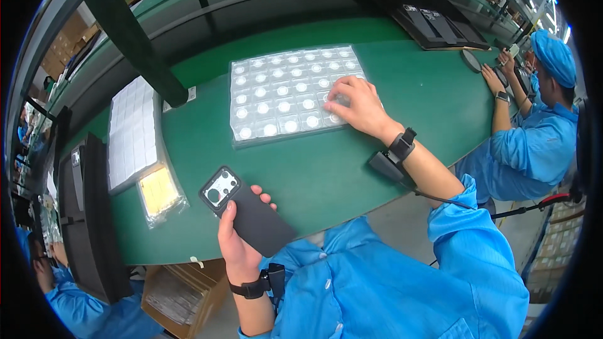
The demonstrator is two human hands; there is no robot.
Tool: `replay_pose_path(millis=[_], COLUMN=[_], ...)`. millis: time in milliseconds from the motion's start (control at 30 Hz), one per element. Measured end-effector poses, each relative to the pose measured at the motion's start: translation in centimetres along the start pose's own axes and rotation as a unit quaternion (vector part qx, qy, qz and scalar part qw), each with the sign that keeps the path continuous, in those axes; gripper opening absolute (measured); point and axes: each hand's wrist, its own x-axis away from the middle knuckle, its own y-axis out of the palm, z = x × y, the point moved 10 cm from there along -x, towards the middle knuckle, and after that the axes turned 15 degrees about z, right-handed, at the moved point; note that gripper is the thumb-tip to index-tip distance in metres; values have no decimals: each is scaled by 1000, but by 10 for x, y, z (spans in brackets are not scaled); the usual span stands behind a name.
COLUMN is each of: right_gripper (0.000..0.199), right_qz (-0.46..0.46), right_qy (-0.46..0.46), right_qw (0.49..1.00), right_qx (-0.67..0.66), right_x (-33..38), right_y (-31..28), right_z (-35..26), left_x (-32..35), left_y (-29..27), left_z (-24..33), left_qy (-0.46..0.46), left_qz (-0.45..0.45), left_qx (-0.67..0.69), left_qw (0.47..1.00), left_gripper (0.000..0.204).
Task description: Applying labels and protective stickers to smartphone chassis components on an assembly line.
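Observation:
My left hand (235, 238) is wrapped round a black phone case (260, 223), tilted above the table's front edge. A pale camera plate (222, 188) with round openings shows at its upper end. My right hand (359, 105) is over the right side of a clear plastic tray (235, 138). Its thumb and index fingertips come together in a pinch at one of the tray's pockets. What they hold, if anything, is too small to make out. Rows of pockets in the tray carry round white pieces (290, 127).
Left of the tray lie a stack of white sheets (133, 132) and a bagged yellow pad (158, 189). A dark post (135, 37) rises behind them. Black trays stand at far left (94, 232) and back right (433, 22). A co-worker (534, 119) sits at right; a cardboard box (182, 298) is below.

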Motion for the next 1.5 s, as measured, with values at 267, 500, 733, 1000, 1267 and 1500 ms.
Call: replay_pose_path(millis=[267, 500, 733, 1000, 1267, 1500], right_gripper=[63, 83, 68, 34, 40, 27], right_qz=[14, -20, -4, 70, -36, 6], right_qy=[42, -35, -31, -177, -177, -227], right_qw=[999, 999, 999, 981, 977, 963], right_qx=[-30, 30, 32, -20, -113, -142], right_x=[-42, -95, -93, -76, -41, -30], right_y=[-5, 74, 114, 92, 101, 96], right_z=[-2, -63, -77, -128, -148, -156], left_x=[1, 2, 4, -1, 0, 0], left_y=[0, -8, -3, -5, -12, -9], left_z=[1, 5, 0, -1, 0, -3], left_qy=[13, 33, 12, 7, -5, -26], left_qz=[-20, 14, 5, 12, 9, -6], left_qx=[-9, -8, -12, -31, -4, -1], left_qw=[1000, 999, 1000, 999, 1000, 1000], left_gripper=[39, 40, 39, 40, 40, 41])
